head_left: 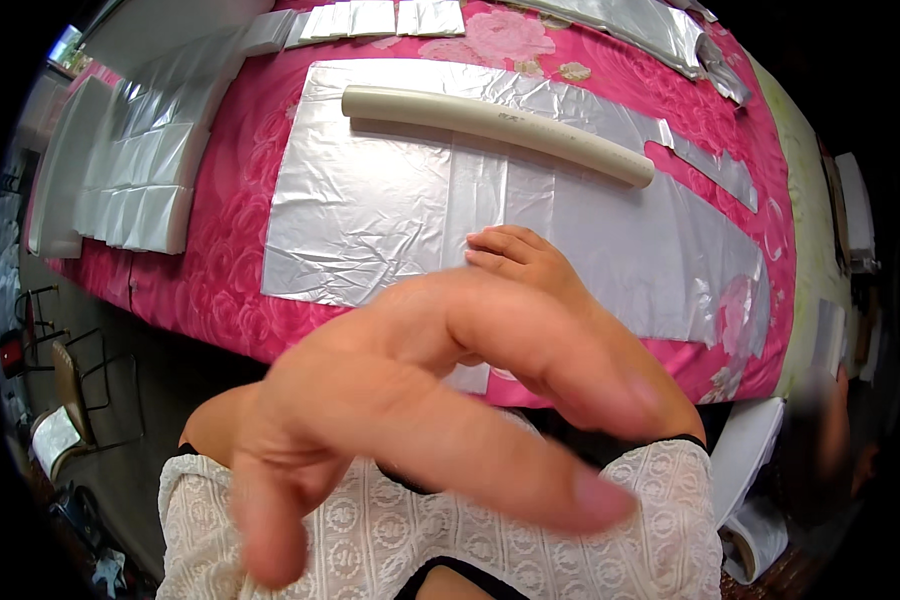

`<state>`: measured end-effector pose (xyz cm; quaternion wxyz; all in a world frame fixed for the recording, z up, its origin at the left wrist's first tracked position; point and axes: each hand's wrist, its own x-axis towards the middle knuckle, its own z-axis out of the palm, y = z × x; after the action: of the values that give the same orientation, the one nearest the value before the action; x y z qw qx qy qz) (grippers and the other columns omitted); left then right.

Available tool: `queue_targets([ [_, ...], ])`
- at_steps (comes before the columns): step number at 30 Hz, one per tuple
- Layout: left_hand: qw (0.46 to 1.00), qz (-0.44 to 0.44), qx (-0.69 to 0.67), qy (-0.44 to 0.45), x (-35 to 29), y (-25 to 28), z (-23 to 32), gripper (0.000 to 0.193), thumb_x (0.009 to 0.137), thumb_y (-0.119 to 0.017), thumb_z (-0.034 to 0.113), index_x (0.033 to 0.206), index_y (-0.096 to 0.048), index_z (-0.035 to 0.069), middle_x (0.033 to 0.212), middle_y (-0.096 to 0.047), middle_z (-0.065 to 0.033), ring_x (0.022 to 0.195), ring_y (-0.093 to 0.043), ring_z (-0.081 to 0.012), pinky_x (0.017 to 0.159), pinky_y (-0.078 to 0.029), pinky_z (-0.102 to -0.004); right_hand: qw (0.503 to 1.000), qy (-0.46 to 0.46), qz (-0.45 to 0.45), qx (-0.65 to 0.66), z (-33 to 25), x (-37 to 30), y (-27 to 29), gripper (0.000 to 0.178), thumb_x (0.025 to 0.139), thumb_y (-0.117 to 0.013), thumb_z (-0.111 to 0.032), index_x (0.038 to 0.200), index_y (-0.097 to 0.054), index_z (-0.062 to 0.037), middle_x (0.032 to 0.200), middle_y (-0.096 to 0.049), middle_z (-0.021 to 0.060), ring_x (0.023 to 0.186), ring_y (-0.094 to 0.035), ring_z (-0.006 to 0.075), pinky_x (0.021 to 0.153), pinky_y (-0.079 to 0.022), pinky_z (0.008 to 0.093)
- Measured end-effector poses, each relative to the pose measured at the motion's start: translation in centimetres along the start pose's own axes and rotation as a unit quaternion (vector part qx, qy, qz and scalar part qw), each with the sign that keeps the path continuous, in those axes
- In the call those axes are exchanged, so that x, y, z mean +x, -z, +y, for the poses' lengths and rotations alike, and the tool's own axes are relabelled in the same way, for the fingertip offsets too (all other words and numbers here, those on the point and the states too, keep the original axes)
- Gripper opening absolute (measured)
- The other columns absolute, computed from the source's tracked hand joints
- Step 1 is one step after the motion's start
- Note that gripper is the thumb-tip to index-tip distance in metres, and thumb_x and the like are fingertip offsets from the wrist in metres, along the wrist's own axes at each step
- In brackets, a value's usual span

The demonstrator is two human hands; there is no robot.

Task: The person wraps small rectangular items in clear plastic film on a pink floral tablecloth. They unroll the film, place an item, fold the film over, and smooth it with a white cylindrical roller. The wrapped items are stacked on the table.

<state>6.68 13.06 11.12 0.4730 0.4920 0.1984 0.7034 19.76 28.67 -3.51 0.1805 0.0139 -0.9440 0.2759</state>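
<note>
My left hand [390, 370] is raised close in front of me, slightly blurred. Its fingers are bent but spread apart, and nothing is in them. Behind it, my right hand [530, 262] rests on a flat silvery plastic sheet [360, 200], fingers laid out near the sheet's middle. Part of the right hand and forearm is hidden by the left. Across the far part of the sheet lies a long cream-coloured pipe [500, 125], apart from both hands. Wrinkles run over the sheet's left half; its right half looks smoother and duller.
A pink rose-patterned cloth [230, 240] covers the table. Stacks of folded plastic bags [150, 170] stand at the left, with more folded bags [380, 18] along the back. Further plastic sheeting [630, 30] lies at the far right. A chair [75, 395] stands on the floor at left.
</note>
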Motion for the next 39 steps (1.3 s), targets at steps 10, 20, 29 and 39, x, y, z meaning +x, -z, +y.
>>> queue_targets([
  [10, 0.905, -0.091, -0.408, -0.079, 1.6, -5.9, 0.6, 0.06, 0.089, -0.047, 0.053, 0.106, -0.06, -0.003, 0.117, -0.051, -0.0206, 0.103, -0.055, -0.0308, 0.088, -0.044, -0.0397, 1.0, -0.006, 0.023, 0.01, 0.0, -0.3, -0.2, 0.035, 0.07, -0.056, 0.0, 0.105, -0.06, -0.0019, 0.114, -0.058, 0.0103, 0.108, -0.053, 0.0288, 0.093, -0.044, 0.0369],
  [20, 0.865, -0.094, -0.479, -0.114, 0.4, -7.1, 0.1, 0.066, 0.087, -0.049, 0.054, 0.112, -0.055, -0.007, 0.121, -0.048, -0.0242, 0.107, -0.052, -0.0327, 0.09, -0.043, -0.0411, 1.0, -0.007, 0.018, -0.002, 0.1, -0.3, -0.2, 0.036, 0.07, -0.056, 0.0, 0.106, -0.06, -0.0025, 0.115, -0.057, 0.0102, 0.109, -0.052, 0.0287, 0.094, -0.043, 0.0371],
  [29, 0.85, -0.089, -0.503, -0.127, -0.1, -7.4, 0.1, 0.072, 0.086, -0.051, 0.055, 0.116, -0.051, -0.01, 0.124, -0.046, -0.0274, 0.111, -0.05, -0.0344, 0.091, -0.041, -0.0424, 1.0, -0.005, 0.018, -0.003, -0.1, -0.2, -0.1, 0.036, 0.07, -0.056, -0.001, 0.105, -0.06, -0.002, 0.114, -0.058, 0.0101, 0.109, -0.053, 0.0289, 0.094, -0.043, 0.037],
  [39, 0.937, -0.075, 0.299, 0.167, -6.9, 2.9, -4.0, 0.043, 0.078, -0.068, 0.025, 0.111, -0.057, 0.0, 0.115, -0.056, -0.014, 0.107, -0.054, -0.0273, 0.091, -0.043, -0.036, 1.0, -0.005, 0.027, 0.003, 0.2, -0.3, -0.3, 0.037, 0.07, -0.057, 0.001, 0.107, -0.061, -0.0029, 0.115, -0.058, 0.0099, 0.108, -0.053, 0.0295, 0.092, -0.044, 0.0375],
])
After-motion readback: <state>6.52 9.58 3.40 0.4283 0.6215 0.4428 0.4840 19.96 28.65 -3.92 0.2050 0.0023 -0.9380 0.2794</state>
